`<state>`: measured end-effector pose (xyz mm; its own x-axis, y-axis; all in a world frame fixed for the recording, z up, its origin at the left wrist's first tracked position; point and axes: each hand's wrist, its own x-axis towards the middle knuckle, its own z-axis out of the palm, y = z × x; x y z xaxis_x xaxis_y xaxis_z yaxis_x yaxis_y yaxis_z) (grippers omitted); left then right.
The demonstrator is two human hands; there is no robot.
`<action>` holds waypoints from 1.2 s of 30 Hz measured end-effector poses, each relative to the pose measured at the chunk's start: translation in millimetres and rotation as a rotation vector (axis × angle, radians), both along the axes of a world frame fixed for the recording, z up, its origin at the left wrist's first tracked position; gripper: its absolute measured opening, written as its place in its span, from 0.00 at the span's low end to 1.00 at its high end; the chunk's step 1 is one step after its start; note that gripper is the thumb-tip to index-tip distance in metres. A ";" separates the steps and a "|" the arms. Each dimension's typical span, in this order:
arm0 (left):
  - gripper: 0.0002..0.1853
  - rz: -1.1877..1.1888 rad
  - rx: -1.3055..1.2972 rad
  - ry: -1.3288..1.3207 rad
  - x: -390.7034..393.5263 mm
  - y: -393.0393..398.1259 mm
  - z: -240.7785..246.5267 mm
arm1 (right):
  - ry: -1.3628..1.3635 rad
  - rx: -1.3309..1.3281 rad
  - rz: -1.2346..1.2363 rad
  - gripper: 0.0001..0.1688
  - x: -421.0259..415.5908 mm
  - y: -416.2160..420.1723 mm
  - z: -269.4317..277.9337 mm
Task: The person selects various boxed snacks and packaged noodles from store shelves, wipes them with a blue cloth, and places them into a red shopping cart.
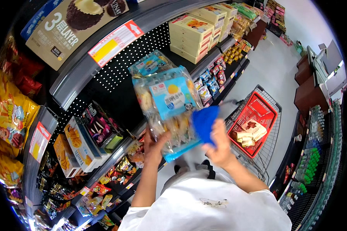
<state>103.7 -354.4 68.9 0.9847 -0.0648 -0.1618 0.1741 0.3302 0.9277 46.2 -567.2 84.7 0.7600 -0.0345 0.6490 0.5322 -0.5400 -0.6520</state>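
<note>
A clear plastic pack of individually wrapped baked snacks point(173, 96), with a light blue label and blue end edges, is tilted up in front of me. Its lower left corner is in my left hand point(156, 144), thumb across the front. My right hand point(221, 145) has a blue cloth point(205, 124) in its fingers, up against the right side of the pack; both are slightly blurred. Just beyond, a similar blue-labelled pack point(151, 63) is on the dark shelf, partly covered by the nearer one.
Cream boxes point(190, 37) are stacked farther along the shelf. Boxed snacks point(84, 144) and bagged sweets point(118, 173) fill lower levels at left. On my right, a metal shopping cart point(273, 138) bears a red basket point(253, 115) with a few items and cloth. Bottles point(310, 164) line the opposite shelf.
</note>
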 end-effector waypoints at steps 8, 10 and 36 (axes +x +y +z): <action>0.41 -0.237 0.274 -0.226 -49.3 -20.9 0.9 | -0.068 -0.366 0.155 0.18 18.8 28.7 35.7; 0.41 -0.253 0.345 -0.269 -52.7 -22.4 4.9 | -0.109 -0.406 0.117 0.18 29.3 26.8 52.8; 0.42 -0.230 0.014 0.044 -87.5 -22.7 -2.0 | 0.599 1.189 0.252 0.33 69.4 -89.0 23.4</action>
<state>16.2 -377.2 66.9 0.9361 -0.2845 -0.2066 0.2837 0.2641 0.9218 115.6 -656.2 108.0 0.9819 -0.1570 -0.1055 0.0045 0.5770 -0.8167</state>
